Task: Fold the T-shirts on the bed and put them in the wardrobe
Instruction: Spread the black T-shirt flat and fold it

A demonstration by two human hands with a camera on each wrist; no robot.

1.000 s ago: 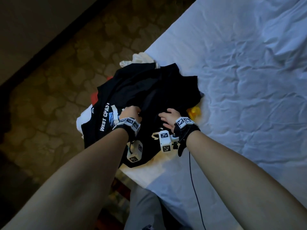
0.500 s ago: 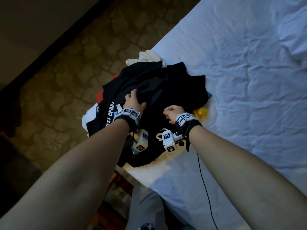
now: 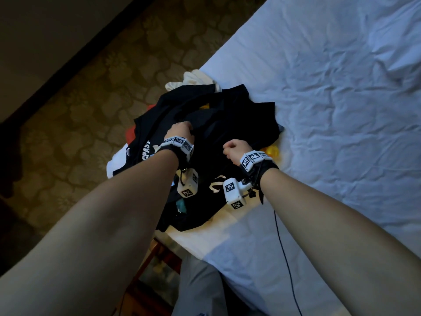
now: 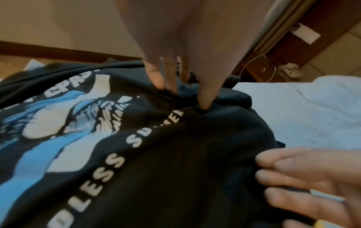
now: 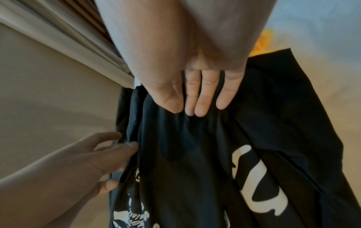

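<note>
Matt black cloth T-shirt (image 3: 227, 124), creased cotton sheet (image 3: 330, 110)

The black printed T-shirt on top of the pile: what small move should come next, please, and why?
Probably lift the black printed T-shirt clear and spread it on the white bed sheet: both the left hand and right hand grip its fabric, and it lies bunched on other clothes.

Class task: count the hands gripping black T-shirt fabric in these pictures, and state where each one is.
2. The left hand pinches black T-shirt fabric near the pile's middle; the right hand grips it nearer the bed's open side. Fingers are partly hidden.
</note>
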